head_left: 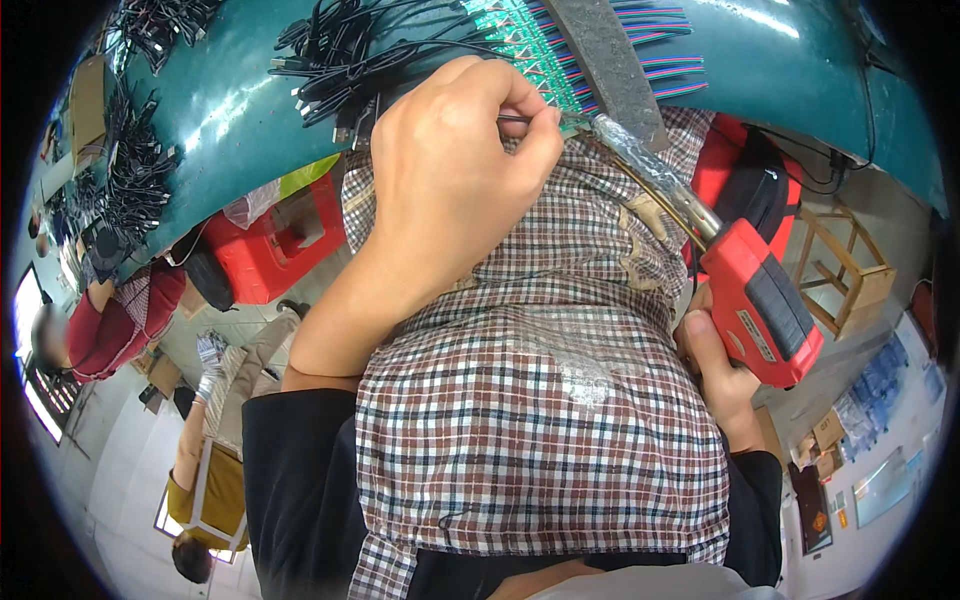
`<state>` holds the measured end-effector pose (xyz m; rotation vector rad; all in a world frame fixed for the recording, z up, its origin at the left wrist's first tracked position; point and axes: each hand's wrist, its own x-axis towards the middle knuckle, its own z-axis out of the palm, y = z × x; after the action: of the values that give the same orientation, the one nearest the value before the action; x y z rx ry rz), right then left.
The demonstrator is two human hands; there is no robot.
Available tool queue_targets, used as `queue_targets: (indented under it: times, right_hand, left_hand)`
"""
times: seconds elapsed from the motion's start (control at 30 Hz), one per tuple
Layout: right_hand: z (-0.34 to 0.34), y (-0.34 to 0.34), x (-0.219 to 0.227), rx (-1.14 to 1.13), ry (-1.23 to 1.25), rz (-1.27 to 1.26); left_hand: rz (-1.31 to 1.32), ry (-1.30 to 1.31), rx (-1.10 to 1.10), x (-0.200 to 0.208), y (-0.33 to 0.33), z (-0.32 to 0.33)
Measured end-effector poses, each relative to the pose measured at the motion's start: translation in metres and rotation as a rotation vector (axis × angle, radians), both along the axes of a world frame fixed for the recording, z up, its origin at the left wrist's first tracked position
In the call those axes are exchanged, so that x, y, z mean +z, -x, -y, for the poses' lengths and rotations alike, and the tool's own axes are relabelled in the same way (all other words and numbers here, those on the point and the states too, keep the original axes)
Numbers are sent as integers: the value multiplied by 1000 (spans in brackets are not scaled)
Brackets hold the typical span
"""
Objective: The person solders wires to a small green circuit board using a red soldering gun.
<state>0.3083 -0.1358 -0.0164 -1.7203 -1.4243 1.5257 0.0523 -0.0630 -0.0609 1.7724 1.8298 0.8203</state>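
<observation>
By the green table [790, 80] and wooden stool [876, 284], left grip [450, 165] pinches cable [513, 119], right grip [718, 372] holds soldering gun [745, 290].

Electronics workshop: circuit boards [513, 38], soldering gun [757, 300], cable bundles [340, 62], green bench [790, 75].

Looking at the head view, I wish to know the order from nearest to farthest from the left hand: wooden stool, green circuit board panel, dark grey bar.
1. Green circuit board panel: right by the fingertips of the left hand, ahead of them.
2. Dark grey bar: just beyond the panel, to the right.
3. Wooden stool: far right, beyond the table.
</observation>
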Motion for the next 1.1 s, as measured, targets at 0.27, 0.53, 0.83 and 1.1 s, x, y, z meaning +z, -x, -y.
queue_targets:
  times: [0.27,0.53,0.83,1.1]
  right_hand:
    - [2,-13,-1,114,-91,10]
    - [6,-13,2,41,-8,24]
    - [8,-15,3,-21,26,-1]
    - [7,-13,5,3,17,24]
  left_hand:
    - [-13,4,-3,2,1,-1]
    - [-6,19,-4,1,0,0]
    - [34,63,-53,6,4,-4]
    - [4,74,-99,7,5,-5]
